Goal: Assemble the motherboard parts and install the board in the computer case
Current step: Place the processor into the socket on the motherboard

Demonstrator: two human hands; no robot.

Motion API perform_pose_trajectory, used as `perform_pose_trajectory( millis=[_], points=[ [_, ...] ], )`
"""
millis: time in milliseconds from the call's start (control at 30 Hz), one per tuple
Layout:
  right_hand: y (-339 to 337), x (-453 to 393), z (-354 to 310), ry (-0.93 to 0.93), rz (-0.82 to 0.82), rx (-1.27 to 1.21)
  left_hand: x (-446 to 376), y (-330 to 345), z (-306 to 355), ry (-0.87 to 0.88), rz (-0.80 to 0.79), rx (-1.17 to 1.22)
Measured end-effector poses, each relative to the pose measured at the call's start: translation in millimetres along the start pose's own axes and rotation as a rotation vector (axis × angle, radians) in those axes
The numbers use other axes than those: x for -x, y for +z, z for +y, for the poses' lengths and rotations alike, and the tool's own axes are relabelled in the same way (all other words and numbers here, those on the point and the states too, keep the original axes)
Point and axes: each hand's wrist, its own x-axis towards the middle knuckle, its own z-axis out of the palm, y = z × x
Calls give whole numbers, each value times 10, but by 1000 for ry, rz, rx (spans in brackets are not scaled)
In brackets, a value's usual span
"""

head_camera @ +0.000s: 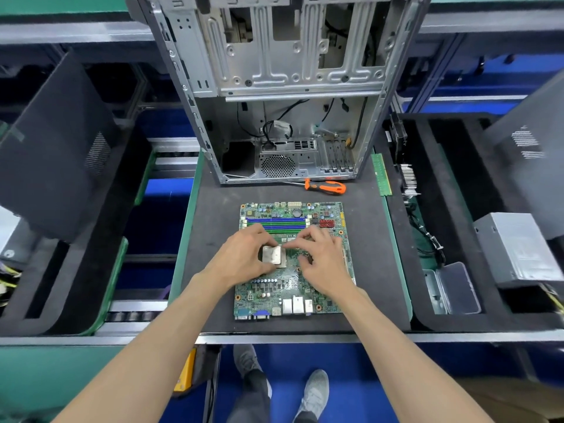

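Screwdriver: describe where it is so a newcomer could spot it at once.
Find the open metal computer case standing at the back of the dark mat. The screwdriver lies flat just before its base, beyond the green motherboard. Its orange-and-black handle is unique there.

No readable text, brand, number or sign anywhere. Only faint, illegible white marks on a small label strip on the motherboard (pixel 293 264), between the memory slots and the fingers. Too blurred to make out.
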Motion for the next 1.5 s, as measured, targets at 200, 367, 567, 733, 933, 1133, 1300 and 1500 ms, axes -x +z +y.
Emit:
perform_pose_trajectory(
  millis=[200, 367, 567, 733, 933, 1133, 1300, 1500],
  points=[
    [17, 11, 21, 25, 9, 10, 0, 37, 2, -7, -7, -52],
    [19, 29, 34, 1, 22, 25, -1, 51, 28, -31, 20, -37],
    [30, 38, 59, -6, 34, 20, -11, 50, 64, -38, 17, -14],
    [32, 39, 53, -12, 31, 21, -16, 75, 76, -44, 28, -7],
    [35, 52, 72, -21, 45, -16, -30, 91, 87, -36, 32, -24],
    [32, 52, 66, -20, 28, -5, -24, 113, 76, -40, 50, -28],
    [24, 51, 60, -15, 20, -20, -18, 116, 70, -45, 47, -18],
    [20, 50, 47, -15, 22, -6, -20, 116, 70, -30, 42, -3]
  ],
)
